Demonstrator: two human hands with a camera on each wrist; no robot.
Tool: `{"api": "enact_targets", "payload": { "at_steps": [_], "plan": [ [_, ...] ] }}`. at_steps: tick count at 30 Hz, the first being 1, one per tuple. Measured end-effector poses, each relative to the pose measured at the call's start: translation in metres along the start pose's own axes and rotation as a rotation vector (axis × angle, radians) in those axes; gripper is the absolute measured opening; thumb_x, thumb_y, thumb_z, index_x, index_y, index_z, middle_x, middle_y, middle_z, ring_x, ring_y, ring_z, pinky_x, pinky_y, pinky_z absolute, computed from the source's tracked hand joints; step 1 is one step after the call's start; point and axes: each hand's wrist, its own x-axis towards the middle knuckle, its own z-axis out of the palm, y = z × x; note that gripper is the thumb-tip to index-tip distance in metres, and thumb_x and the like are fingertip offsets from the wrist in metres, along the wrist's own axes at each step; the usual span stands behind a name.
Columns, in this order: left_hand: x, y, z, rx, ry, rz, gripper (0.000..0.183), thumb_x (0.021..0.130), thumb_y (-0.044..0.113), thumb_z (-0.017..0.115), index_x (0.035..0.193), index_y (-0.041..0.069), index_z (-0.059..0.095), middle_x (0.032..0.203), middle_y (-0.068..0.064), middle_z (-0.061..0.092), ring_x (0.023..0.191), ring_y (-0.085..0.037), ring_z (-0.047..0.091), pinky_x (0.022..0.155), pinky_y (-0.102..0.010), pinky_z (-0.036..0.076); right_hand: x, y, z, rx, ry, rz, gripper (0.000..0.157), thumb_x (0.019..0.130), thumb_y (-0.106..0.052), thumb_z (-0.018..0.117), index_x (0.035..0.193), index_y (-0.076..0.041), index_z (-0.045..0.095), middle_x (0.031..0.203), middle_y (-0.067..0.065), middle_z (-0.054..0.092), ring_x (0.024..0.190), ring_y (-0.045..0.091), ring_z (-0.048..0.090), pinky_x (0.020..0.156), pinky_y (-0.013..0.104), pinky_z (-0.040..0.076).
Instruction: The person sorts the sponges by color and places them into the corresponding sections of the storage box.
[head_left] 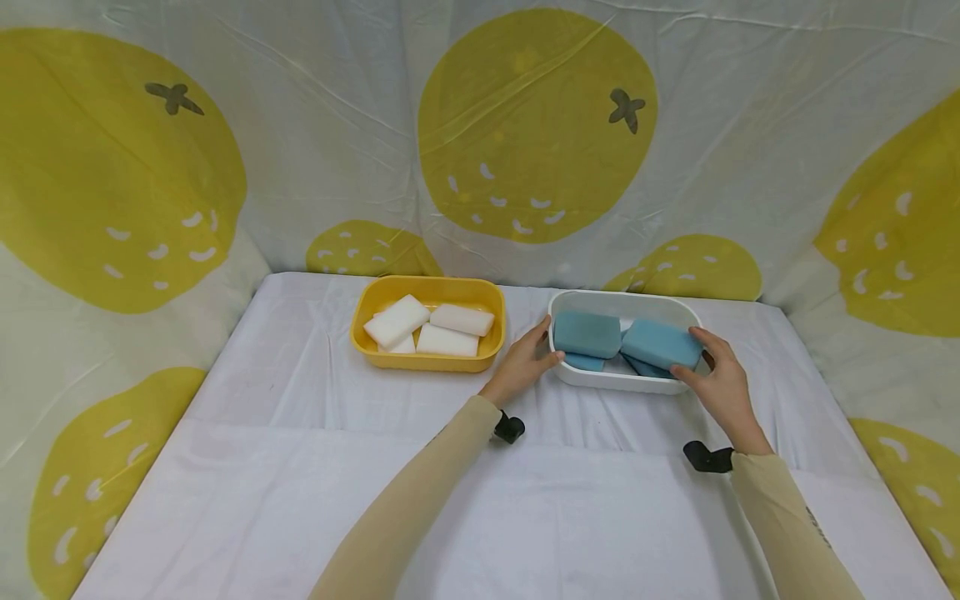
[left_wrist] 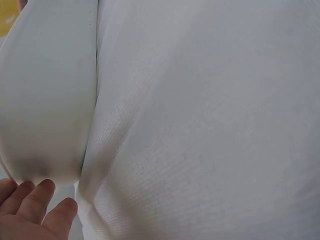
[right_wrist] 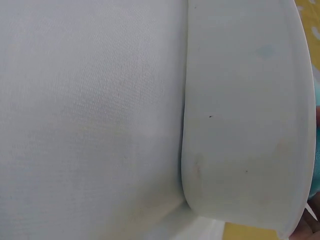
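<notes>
A white plastic basin point(head_left: 600, 379) holds several blue sponge-like blocks, two of them lying on top of others. My right hand point(head_left: 723, 392) reaches over the basin's right end and pinches the upper right blue block point(head_left: 662, 344) between thumb and fingers. Beside it in the basin lies another blue block point(head_left: 587, 335). My left hand point(head_left: 522, 367) touches the basin's left end; in the left wrist view its fingertips rest against the outer wall point(left_wrist: 50, 90). The right wrist view shows mostly the near wall point(right_wrist: 245, 110), with a sliver of blue block point(right_wrist: 316, 170) at the edge.
To the left stands a yellow basin point(head_left: 420, 362) with several white blocks point(head_left: 397, 322) in it. A white cloth point(head_left: 300, 475) covers the table. Behind and at both sides hangs a curtain point(head_left: 337, 125) printed with yellow fruit.
</notes>
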Motion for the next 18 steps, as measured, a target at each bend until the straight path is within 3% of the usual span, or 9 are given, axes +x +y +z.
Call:
{"api": "enact_targets", "payload": {
  "at_steps": [11,18],
  "plan": [
    [-0.0002,0.0004,-0.0001,0.01,0.001,-0.007,0.073,0.096,0.028,0.059,0.152,0.004,0.018,0.156,-0.008,0.021,0.139,-0.018,0.028,0.112,-0.025,0.023,-0.0005,0.0003,0.0009,-0.005,0.0,-0.017,0.066,0.09,-0.004,0.065,0.144,0.008,0.031,0.143,0.033,0.029,0.133,0.049,0.027,0.107,0.057,0.024],
    [0.0004,0.0008,-0.0006,0.068,-0.006,-0.009,0.073,0.097,0.029,0.057,0.152,0.003,0.017,0.157,-0.009,0.02,0.142,-0.017,0.021,0.113,-0.026,0.019,-0.0032,-0.0026,0.0029,0.033,0.037,0.044,0.06,0.096,-0.012,0.058,0.146,0.005,0.031,0.145,0.03,0.029,0.135,0.045,0.026,0.11,0.052,0.023]
  ]
}}
